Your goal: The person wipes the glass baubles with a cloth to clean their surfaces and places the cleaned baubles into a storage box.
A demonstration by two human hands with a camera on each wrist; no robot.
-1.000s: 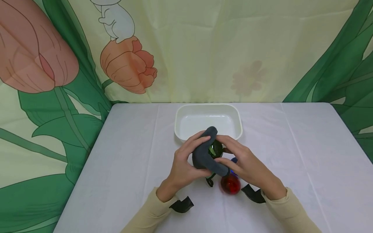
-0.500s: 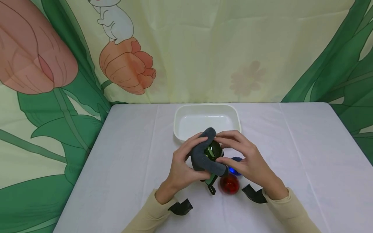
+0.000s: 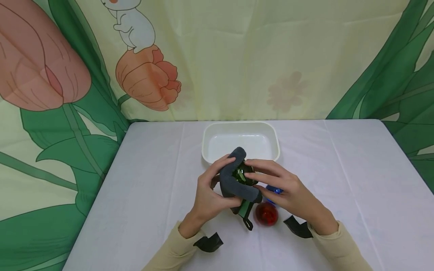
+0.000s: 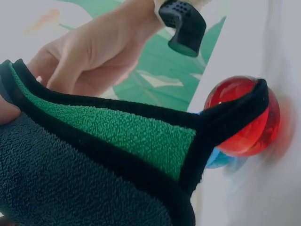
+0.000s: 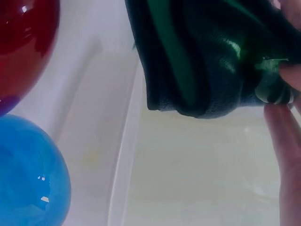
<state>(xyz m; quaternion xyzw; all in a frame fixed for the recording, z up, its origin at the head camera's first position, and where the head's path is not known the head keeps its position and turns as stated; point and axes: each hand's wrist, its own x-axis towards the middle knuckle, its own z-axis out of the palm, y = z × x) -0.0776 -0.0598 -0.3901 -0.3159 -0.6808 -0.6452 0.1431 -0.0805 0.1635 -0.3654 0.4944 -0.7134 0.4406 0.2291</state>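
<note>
My left hand [image 3: 209, 194] grips a folded dark grey cloth [image 3: 237, 187] with black edging and a green inner side [image 4: 122, 127]. Within its fold sits a shiny, see-through green ball [image 3: 241, 174]. The right hand [image 3: 293, 190] holds this ball from the right, fingers on its upper side and thumb lower down near the cloth. Up close in the right wrist view, fingertips touch the green ball [image 5: 273, 89] against the cloth [image 5: 202, 61]. A black hanging loop [image 3: 248, 224] dangles from a corner of the cloth. Cloth and hands partly cover the ball.
Just below the hands, a clear red ball [image 3: 266, 213] lies on the white-covered table [image 3: 152, 180]. Beside it, a blue ball [image 3: 274, 189] is partly behind the right hand. A white rectangular dish [image 3: 240, 140] stands behind the hands, near the far edge.
Cloth, ball and left hand have shifted slightly left, and the loop and green side show more. The right fingers spread away from the ball, then came back onto it.
</note>
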